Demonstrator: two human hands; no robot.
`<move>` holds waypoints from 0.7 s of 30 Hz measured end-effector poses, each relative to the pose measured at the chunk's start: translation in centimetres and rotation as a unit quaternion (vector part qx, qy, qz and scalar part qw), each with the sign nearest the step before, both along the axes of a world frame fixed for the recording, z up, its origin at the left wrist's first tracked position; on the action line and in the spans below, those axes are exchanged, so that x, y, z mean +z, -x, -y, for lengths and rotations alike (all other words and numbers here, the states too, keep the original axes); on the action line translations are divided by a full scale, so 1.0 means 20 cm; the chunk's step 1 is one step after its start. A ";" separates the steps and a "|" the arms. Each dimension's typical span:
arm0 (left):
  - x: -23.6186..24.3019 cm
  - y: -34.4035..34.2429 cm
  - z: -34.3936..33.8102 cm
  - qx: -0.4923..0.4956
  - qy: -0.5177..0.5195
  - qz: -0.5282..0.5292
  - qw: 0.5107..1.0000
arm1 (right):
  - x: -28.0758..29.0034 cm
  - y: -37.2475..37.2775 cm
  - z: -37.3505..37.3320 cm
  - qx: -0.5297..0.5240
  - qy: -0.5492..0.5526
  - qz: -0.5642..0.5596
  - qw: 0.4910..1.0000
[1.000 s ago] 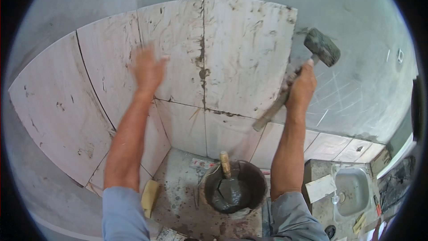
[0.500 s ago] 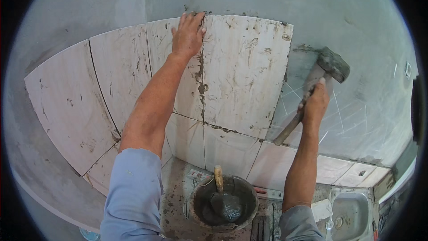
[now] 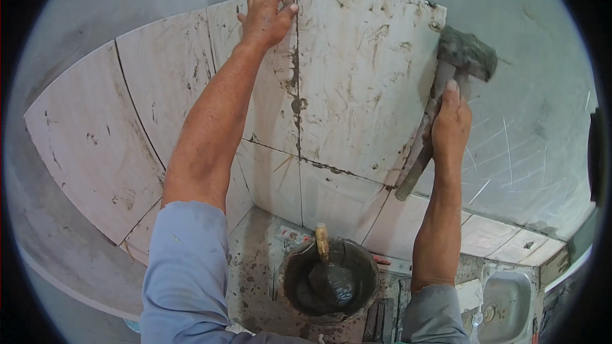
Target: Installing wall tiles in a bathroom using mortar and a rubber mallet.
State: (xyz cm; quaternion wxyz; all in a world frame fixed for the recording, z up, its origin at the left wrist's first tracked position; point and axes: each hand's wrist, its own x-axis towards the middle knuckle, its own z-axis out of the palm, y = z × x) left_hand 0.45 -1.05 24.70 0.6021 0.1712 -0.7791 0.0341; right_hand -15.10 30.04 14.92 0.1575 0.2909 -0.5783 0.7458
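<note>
A large pale tile [image 3: 366, 83], smeared with grey mortar, stands against the wall in the middle. My left hand [image 3: 266, 22] rests at the top edge of the tiling, by the mortar-filled joint on that tile's left side. Its fingers are spread and hold nothing. In my right hand [image 3: 451, 121] is a mallet [image 3: 470, 54], gripped round the handle, with its dark, mortar-caked head up. The mallet head is beside the tile's upper right edge; whether they touch I cannot tell.
Below stands a mortar bucket [image 3: 288, 290] with a wooden-handled trowel [image 3: 322, 242] in it. A metal sink [image 3: 507, 302] is at the lower right. More tiles [image 3: 92, 140] cover the wall leftward; scratched grey wall [image 3: 510, 134] lies to the right. A red-and-white bar [image 3: 392, 265] lies behind the bucket.
The mallet has come in from the bare wall to the tile's right edge. My left hand stays at the top of the joint, fingers slightly shifted. The whole view has moved a little.
</note>
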 end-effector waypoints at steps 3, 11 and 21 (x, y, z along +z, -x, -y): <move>-0.01 -0.04 0.06 0.012 0.021 -0.021 0.999 | 0.03 -0.09 -0.03 0.033 -0.031 0.008 0.999; 0.01 -0.05 0.06 0.021 0.101 -0.036 0.994 | -0.02 -0.07 0.01 -0.043 -0.030 -0.018 0.998; 0.07 -0.10 -0.24 0.078 -0.098 0.076 0.989 | 0.00 -0.10 -0.06 0.040 -0.068 0.041 0.996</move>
